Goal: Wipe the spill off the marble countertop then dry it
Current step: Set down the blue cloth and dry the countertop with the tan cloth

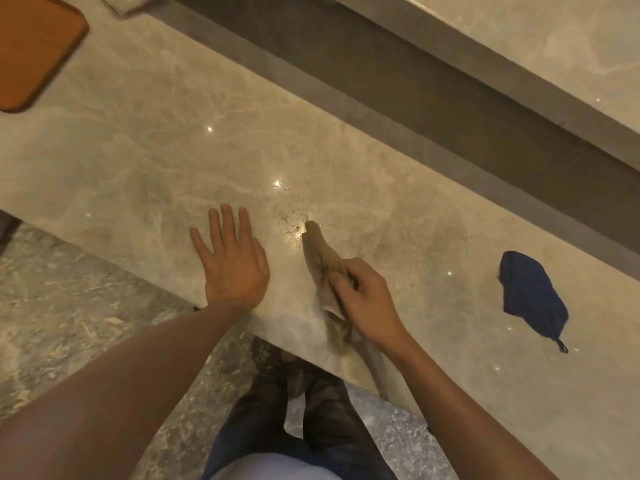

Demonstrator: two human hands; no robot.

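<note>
A small wet spill (290,226) glistens on the beige marble countertop (145,150), just beyond my hands. My right hand (363,299) is shut on a bunched beige cloth (320,261); the cloth's far tip touches the right edge of the spill, and its tail hangs over the counter's front edge. My left hand (232,261) lies flat on the marble to the left of the spill, fingers spread, holding nothing. A dark blue cloth (531,296) lies crumpled on the counter to the right, apart from both hands.
An orange-brown mat (33,50) sits at the counter's far left corner. A dark recessed strip (398,81) runs along the back of the counter, with a raised marble ledge (554,39) behind it. The floor (69,306) and my legs are below the front edge.
</note>
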